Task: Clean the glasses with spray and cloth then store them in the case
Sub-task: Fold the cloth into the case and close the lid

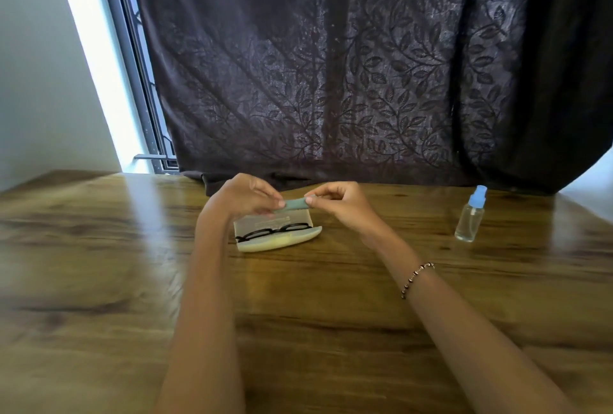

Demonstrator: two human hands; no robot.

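Observation:
A pale cream glasses case [282, 242] lies open on the wooden table, with black-framed glasses [270, 232] resting folded inside it. Just above the case, my left hand [243, 196] and my right hand [338, 203] pinch the two ends of a small folded teal cloth [295, 204] between thumbs and fingers. The cloth is held level over the case's raised lid. A clear spray bottle [470, 216] with a blue cap stands upright to the right, about an arm's width from my right hand.
The wooden table [99, 264] stretches wide on all sides. A dark leaf-patterned curtain [331, 82] hangs behind its far edge, with its hem lying on the table. A window frame [139, 82] and white wall are at the back left.

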